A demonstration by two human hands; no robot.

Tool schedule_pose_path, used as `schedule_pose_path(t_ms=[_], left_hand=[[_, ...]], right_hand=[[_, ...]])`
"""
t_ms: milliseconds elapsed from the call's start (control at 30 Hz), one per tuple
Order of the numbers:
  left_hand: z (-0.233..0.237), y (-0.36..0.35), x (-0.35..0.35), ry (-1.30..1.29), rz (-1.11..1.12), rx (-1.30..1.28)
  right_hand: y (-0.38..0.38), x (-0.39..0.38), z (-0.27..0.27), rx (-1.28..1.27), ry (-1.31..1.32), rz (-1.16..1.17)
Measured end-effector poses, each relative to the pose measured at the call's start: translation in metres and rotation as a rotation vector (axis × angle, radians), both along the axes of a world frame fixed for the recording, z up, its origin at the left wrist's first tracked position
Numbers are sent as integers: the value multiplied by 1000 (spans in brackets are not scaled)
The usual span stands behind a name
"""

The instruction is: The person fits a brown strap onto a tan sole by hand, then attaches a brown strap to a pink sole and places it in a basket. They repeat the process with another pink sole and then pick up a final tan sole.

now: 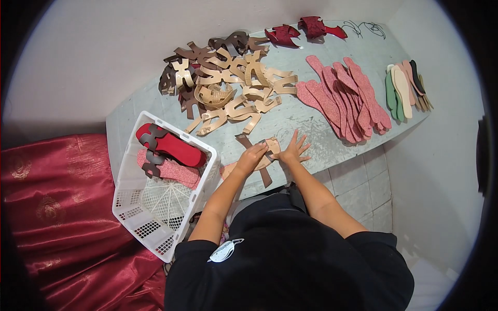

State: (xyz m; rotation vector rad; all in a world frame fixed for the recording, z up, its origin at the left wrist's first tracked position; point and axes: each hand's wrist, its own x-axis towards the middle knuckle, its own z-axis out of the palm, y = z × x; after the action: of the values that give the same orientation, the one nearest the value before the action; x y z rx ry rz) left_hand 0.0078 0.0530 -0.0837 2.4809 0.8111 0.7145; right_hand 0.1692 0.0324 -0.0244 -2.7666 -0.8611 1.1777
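Observation:
In front of my body, a peach-tan insole (272, 146) lies slantwise near the table's front edge. A dark brown sandal strap (266, 178) crosses it, its ends sticking out on both sides. My left hand (252, 158) is over the middle of the insole, fingers closed and bent down onto the strap; the fingertips are partly hidden. Beside it, my right hand (292, 151) has its fingers spread, with the thumb at the insole's edge and the others over the table. The insole's lower end is partly covered by my left forearm.
A white plastic basket (124, 173) at left holds a red sole and a pink one with dark straps. Tan and brown straps (228, 78) are heaped behind. Pink insoles (342, 98), other coloured soles (399, 93) and red pieces (282, 36) lie rightward. Red cloth (62, 207) hangs at left.

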Motion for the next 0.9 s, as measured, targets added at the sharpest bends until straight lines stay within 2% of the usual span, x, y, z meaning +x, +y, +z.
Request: schedule_pose_path(t_ms=[200,333,433,533,600,633,700,767,833,900], left_hand=[[5,-2,-4,60,-29,18],[7,-8,-5,85,-42,-67],[8,-13,-5,117,-20,-65],[12,-19,-2,142,39,-70],[11,-23,0,140,77,-77],[12,-26,2,137,99,-102],[15,-29,4,132,131,-120],[14,-34,5,267,157,1],[12,-36,7,284,168,18],[13,-39,9,314,223,22]], right_hand=[[3,1,-1,-3,14,6],[2,1,7,-3,26,30],[0,3,2,33,-1,101],[2,7,0,64,-35,253],[8,10,-1,129,-94,497],[11,13,-1,141,-103,503],[14,17,-4,267,-128,887],[16,21,-10,279,-134,938],[20,24,-17,323,-181,1170],[22,26,-17,310,-174,1199]])
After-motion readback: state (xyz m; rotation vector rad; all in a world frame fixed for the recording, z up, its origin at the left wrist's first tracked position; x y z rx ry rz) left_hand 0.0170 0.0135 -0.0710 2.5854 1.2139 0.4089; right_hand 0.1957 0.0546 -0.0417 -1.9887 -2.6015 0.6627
